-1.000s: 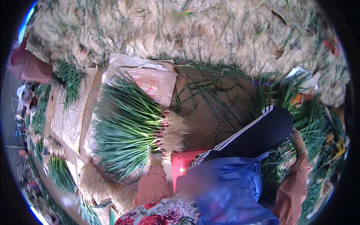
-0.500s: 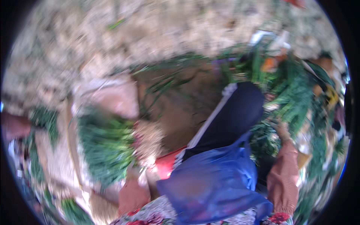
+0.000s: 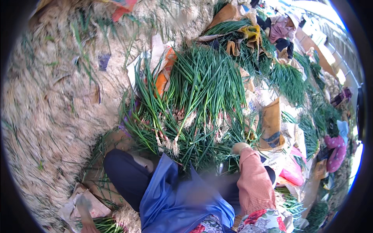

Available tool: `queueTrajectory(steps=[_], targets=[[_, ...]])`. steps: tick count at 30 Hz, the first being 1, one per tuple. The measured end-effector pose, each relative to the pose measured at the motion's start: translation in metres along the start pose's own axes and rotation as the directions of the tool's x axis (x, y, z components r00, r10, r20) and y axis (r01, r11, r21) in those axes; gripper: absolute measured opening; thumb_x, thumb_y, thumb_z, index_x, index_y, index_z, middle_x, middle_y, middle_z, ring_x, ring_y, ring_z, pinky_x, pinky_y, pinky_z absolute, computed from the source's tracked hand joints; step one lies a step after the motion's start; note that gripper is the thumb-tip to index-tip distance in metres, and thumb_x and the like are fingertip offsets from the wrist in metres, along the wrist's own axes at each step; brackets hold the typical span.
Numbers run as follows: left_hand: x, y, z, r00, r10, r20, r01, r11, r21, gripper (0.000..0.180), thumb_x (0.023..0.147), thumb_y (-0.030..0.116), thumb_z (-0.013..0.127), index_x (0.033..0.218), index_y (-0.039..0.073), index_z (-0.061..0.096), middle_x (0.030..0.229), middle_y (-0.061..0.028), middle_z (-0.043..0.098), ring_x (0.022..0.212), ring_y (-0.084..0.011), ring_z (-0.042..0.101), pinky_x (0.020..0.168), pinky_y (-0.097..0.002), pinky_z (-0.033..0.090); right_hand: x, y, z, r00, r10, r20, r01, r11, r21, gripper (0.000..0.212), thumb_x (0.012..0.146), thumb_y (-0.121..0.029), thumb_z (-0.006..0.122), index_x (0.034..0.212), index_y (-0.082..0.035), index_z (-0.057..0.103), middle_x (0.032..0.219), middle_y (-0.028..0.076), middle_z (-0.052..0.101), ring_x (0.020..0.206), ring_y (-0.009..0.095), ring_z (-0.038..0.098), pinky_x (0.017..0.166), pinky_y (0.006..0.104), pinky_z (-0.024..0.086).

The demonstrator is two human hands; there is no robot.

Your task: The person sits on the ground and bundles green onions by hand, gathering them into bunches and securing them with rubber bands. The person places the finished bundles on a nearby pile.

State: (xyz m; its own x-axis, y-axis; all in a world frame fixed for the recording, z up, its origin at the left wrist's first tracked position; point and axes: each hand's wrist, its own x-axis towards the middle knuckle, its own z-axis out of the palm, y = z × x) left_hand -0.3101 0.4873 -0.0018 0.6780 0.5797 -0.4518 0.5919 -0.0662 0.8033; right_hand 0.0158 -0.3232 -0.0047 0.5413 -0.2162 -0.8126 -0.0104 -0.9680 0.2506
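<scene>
A large heap of spring onions, green-leaved with reddish stems and pale stringy roots, lies spread in front of my knees. At its lower right edge is my right hand, touching the leaves; its fingers are hidden among them. My left hand is at the lower left, smeared by motion, over a pale pinkish flat packet. Right beside it, partly cut off by the picture's edge, lies a bundle of spring onions with its roots lined up. A blue apron covers my lap.
Pale root litter covers the ground at left. An orange and white sack sticks up behind the heap. Brown paper and a pink bag lie at right. Another person sits at the far right among more spring onions.
My view has swung to the right, bringing the large heap to the middle and the neat bundle to the lower left. My left hand now appears over the packet rather than beside the bundle's roots.
</scene>
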Motion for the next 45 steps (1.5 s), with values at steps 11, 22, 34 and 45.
queueTrajectory(steps=[11, 22, 34, 45], targets=[[0.064, 0.285, 0.539, 0.731, 0.194, 0.654, -0.453, 0.855, 0.252, 0.070, 0.079, 0.020, 0.072, 0.139, 0.004, 0.039, 0.090, -0.0098, 0.066, 0.081, -0.0199, 0.061, 0.079, -0.0312, 0.048, 0.030, -0.125, -0.089, 0.509, 0.429, -0.747, 0.636, 0.397, 0.662, 0.059, 0.077, -0.023, 0.071, 0.129, -0.004, 0.051, 0.127, 0.019, 0.055, 0.122, 0.031, 0.049, 0.103, 0.0393, 0.038], [0.057, 0.226, 0.560, 0.920, 0.338, 0.200, -0.225, 0.871, -0.437, 0.057, 0.085, -0.010, 0.047, 0.140, 0.005, 0.035, 0.079, -0.0117, 0.064, 0.060, -0.0156, 0.061, 0.052, -0.0229, 0.051, 0.132, -0.014, -0.041, 0.638, 0.632, -0.440, 0.747, -0.369, 0.553, 0.035, 0.087, 0.003, 0.053, 0.121, 0.001, 0.053, 0.118, 0.010, 0.059, 0.106, 0.018, 0.056, 0.095, 0.0291, 0.043], [0.070, 0.259, 0.604, 0.651, 0.744, 0.149, -0.689, 0.662, -0.294, 0.047, 0.086, -0.009, 0.049, 0.130, 0.008, 0.052, 0.106, -0.0093, 0.061, 0.100, -0.0186, 0.058, 0.089, -0.0288, 0.047, 0.040, -0.041, -0.106, 0.799, 0.245, -0.549, 0.595, -0.451, 0.665, 0.023, 0.085, -0.014, 0.060, 0.105, -0.004, 0.066, 0.106, 0.007, 0.065, 0.097, 0.017, 0.062, 0.090, 0.0310, 0.048], [0.003, 0.320, 0.687, 0.657, 0.010, 0.754, 0.096, 0.991, -0.097, 0.031, 0.093, 0.029, 0.059, 0.103, 0.001, 0.068, 0.089, 0.0003, 0.066, 0.079, -0.0094, 0.056, 0.076, -0.0256, 0.046, 0.097, -0.125, -0.096, 0.855, 0.008, -0.519, 0.365, -0.719, 0.591, 0.070, 0.079, 0.007, 0.068, 0.139, -0.001, 0.034, 0.118, 0.008, 0.059, 0.100, 0.014, 0.059, 0.085, 0.0261, 0.050]])
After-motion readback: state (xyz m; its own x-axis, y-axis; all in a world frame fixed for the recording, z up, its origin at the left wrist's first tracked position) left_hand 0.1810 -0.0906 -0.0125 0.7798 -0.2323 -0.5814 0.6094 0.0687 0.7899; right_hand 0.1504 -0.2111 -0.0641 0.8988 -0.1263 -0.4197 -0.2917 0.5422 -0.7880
